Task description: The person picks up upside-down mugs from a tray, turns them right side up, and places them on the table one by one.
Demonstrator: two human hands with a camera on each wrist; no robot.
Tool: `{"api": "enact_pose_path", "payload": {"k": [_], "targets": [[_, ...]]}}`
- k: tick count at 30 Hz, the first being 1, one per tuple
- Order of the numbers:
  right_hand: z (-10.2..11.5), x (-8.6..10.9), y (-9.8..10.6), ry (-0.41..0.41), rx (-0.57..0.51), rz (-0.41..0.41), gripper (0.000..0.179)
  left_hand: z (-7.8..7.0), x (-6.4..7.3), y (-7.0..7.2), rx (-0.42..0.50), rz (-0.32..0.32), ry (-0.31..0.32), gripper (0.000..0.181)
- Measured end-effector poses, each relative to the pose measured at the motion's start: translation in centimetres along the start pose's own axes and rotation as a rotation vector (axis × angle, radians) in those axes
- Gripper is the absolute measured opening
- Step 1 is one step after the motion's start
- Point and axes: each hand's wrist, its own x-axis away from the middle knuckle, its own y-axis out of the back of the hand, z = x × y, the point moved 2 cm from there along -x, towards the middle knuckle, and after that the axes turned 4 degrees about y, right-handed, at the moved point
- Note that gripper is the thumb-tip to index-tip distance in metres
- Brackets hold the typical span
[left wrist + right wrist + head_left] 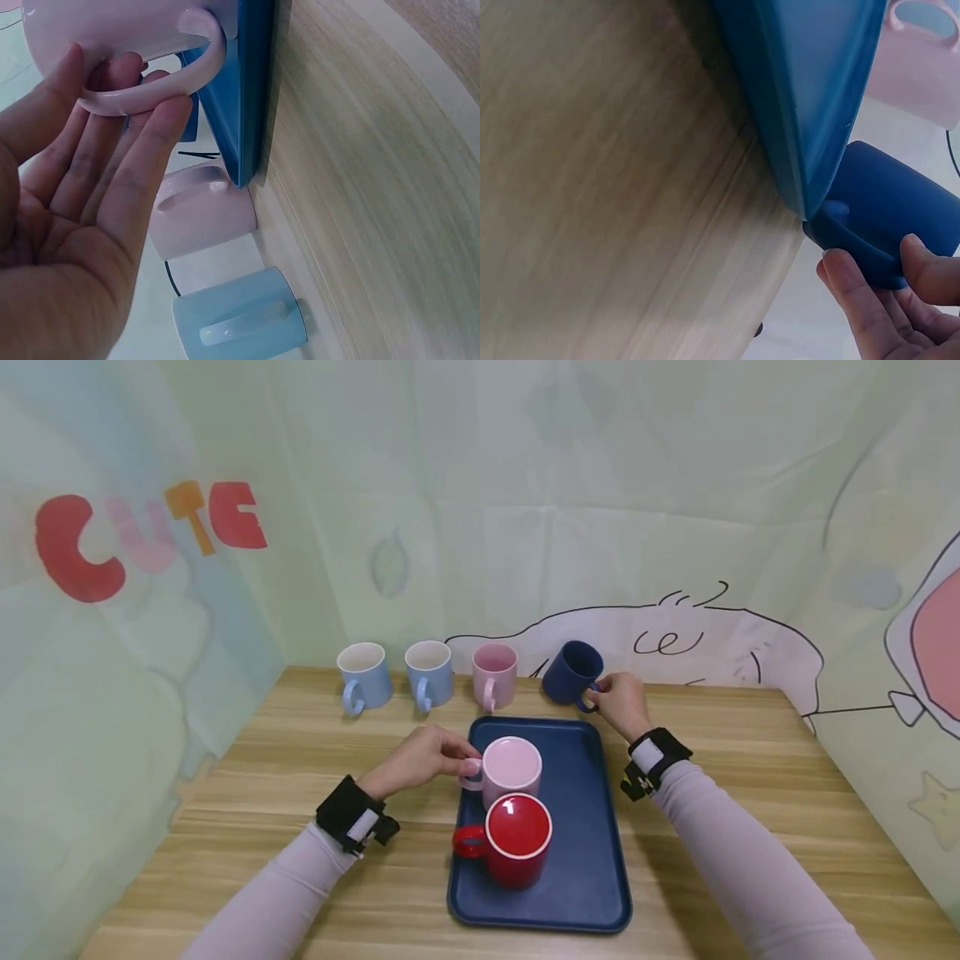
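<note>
"On the tray point(585, 827), what's in the left hand point(423, 760)?"
"A pink mug point(512, 764), fingers point(146, 165) and thumb pinching its handle point(150, 96)."
"And the right hand point(624, 702)?"
"Pinching the handle of a tilted dark blue mug point(559, 681) at the tabletop's point(750, 760) back."
"Breakable?"
"Probably: stiff, slick-sided, fairly light. Handles look surest."

I count one left hand point(422, 760) and one right hand point(624, 700), with two black wristbands point(349, 814) just behind them. Beyond the left hand, two light blue mugs point(367, 683) and one pink mug point(496, 678); at its fingers, a second pink mug point(512, 764); nearer me, one red mug point(517, 852). At the right hand, one navy mug point(567, 678): six altogether. Between both, one tray point(585, 835).
</note>
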Motion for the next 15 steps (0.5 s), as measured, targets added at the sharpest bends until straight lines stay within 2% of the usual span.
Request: {"api": "enact_pose_path", "payload": {"k": [8,15], "targets": [[1.1,-0.4,-0.1,0.041,0.108,0.002,0.015,-0.4,0.1,0.0,-0.015,-0.002,-0.002,0.02],[1.9,-0.8,-0.3,0.061,0.154,0.034,0.018,-3.1,1.3,0.4,-0.003,0.003,-0.002,0.018]]}}
